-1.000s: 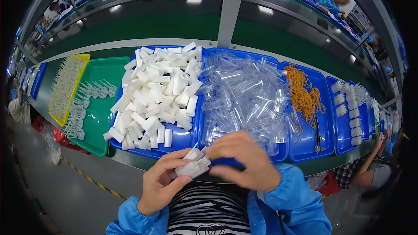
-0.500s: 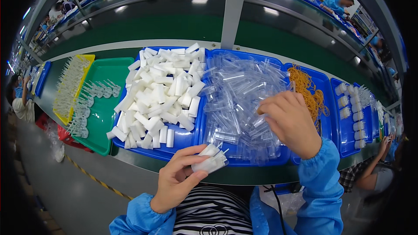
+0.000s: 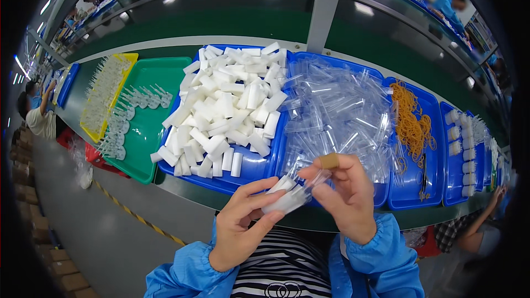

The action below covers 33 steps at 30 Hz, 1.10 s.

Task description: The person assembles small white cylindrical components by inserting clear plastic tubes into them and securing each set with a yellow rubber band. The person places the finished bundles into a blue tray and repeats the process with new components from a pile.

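Note:
My left hand (image 3: 240,223) is closed around a small bundle of white pieces (image 3: 282,201), with thin clear stems at its far end. The fingers of my right hand (image 3: 350,204) pinch a clear plastic sleeve (image 3: 317,180) against that end of the bundle. How far the sleeve covers it I cannot tell. A tan band of tape (image 3: 329,160) wraps one right finger. Beyond my hands lie a heap of white foam-like cylinders (image 3: 221,107) in a blue tray (image 3: 256,160) and a pile of clear plastic sleeves (image 3: 337,105) in another blue tray (image 3: 359,68).
To the right, a blue tray (image 3: 406,193) holds rubber bands (image 3: 409,121) and a slim dark tool (image 3: 424,179). Further right, a blue tray (image 3: 455,194) holds white bundles. At left are a green tray (image 3: 149,154) and a yellow tray (image 3: 132,62) with clear stemmed parts. Other people sit nearby.
My right hand has come from over the sleeve pile to the bundle, bringing a clear sleeve. My left hand still holds the bundle. The whole view has shifted, so the trays appear further right.

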Available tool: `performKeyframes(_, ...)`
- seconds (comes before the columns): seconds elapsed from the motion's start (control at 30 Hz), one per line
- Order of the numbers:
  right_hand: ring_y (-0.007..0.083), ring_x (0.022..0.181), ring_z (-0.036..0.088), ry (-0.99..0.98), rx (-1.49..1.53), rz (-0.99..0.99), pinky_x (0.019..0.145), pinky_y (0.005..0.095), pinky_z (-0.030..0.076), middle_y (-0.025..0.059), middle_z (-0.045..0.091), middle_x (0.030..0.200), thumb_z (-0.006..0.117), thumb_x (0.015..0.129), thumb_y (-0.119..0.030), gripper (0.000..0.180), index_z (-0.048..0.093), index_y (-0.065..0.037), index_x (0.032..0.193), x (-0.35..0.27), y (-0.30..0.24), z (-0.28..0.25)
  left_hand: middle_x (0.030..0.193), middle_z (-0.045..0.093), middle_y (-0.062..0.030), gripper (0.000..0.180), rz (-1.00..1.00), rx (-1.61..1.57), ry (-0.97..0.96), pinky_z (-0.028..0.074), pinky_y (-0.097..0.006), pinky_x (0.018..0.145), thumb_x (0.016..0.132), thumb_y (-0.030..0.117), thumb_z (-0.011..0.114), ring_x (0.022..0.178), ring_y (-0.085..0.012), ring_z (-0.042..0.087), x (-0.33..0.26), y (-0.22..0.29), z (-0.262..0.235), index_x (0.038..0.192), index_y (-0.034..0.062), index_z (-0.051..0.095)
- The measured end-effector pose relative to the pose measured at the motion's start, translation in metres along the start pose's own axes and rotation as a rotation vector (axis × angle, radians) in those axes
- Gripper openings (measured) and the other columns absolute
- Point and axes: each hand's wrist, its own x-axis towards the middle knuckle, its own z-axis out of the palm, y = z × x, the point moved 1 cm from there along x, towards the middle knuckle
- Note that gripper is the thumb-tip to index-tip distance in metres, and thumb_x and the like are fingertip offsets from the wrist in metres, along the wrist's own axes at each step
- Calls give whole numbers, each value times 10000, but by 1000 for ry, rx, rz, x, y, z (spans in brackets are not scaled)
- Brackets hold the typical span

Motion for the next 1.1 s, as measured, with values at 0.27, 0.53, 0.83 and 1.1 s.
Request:
performKeyframes(0.27, 216, 1089, 641, 38, 29, -113, 999, 359, 487, 214, 640, 1212, 644, 901, 58, 364, 480, 27, 1225, -1, 4, 7, 1376, 501, -195, 310, -9, -22, 26, 603, -302, 912, 899, -83, 664, 1147, -264, 638, 0, -6, -5, 1206, -47, 649)
performKeyframes(0.53, 258, 1140, 624, -14, 47, -171, 1034, 398, 468, 218, 623, 1200, 599, 901, 88, 304, 482, 25, 1175, 0, 0, -2, 1377, 496, -196, 297, -28, -39, 8, 602, -313, 931, 905, -80, 659, 1159, -262, 632, -2, -6, -8, 1200, -48, 644)
performKeyframes(0.83, 231, 1163, 601, -57, 53, -96, 1040, 389, 452, 191, 625, 1191, 594, 916, 64, 282, 495, 25, 1177, -3, 1, -4, 1375, 495, -192, 301, -28, -57, -16, 594, -322, 954, 906, -87, 651, 1159, -270, 634, -1, -5, -5, 1202, -34, 646)
performKeyframes(1.1, 215, 1119, 619, -76, 27, -96, 985, 361, 481, 181, 638, 1187, 612, 914, 48, 270, 521, 16, 1166, -8, 7, -1, 1374, 500, -184, 292, -6, -10, -20, 582, -323, 932, 897, -73, 672, 1171, -252, 620, -2, -3, -5, 1184, -21, 659)
